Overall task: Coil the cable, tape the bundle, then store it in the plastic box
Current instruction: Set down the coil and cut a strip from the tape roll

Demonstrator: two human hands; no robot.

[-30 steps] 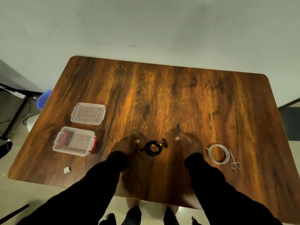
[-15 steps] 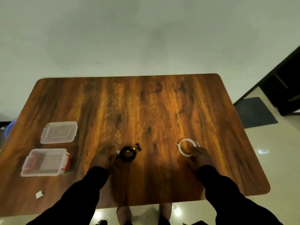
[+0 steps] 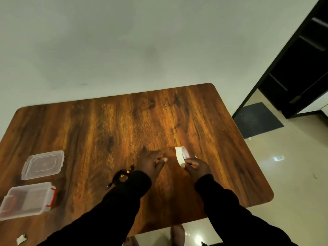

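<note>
The coiled black cable point(image 3: 121, 175) with a yellow mark lies on the wooden table point(image 3: 106, 130), partly hidden behind my left sleeve. My right hand point(image 3: 196, 167) holds the white tape roll point(image 3: 182, 155) lifted off the table, on edge. My left hand point(image 3: 153, 161) hovers just left of the roll, fingers pinched together and pointing toward it; whether it grips a tape end I cannot tell. The clear plastic box point(image 3: 26, 199) with red latches stands open at the table's left front. Its clear lid point(image 3: 43, 165) lies just behind it.
A small white scrap point(image 3: 21, 239) lies near the front left corner. The scissors are hidden from view. The table's right edge runs close to my right arm, with tiled floor, a dark mat point(image 3: 257, 119) and a dark doorway beyond.
My right hand picked the tape roll up off the table. My left hand left the coiled cable and moved right toward the roll. The view swung to the right.
</note>
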